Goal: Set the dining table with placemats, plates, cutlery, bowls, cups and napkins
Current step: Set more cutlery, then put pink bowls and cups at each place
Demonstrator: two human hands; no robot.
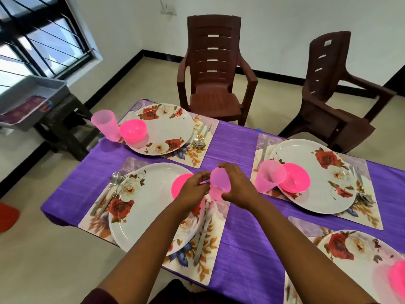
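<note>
- My right hand [235,187] grips a translucent pale pink plastic cup [219,183] from its right side, fingers curled round the rim end and thumb near the base.
- My left hand [192,189] comes in from nine o'clock, fingertips touching the cup's left side; I cannot tell whether they pinch it.
- The cup hangs above the purple tablecloth [236,145], at the two o'clock corner of the near-left floral placemat [206,260].
- Its long axis is tilted, the wider mouth toward twelve o'clock and the narrower base toward six.
- Just at nine o'clock of the cup, a bright pink plastic bowl [178,185] sits on a white round plate with red roses [151,207].
- At three o'clock stands a second pale pink cup [268,176], touching another pink bowl [295,178].
</note>
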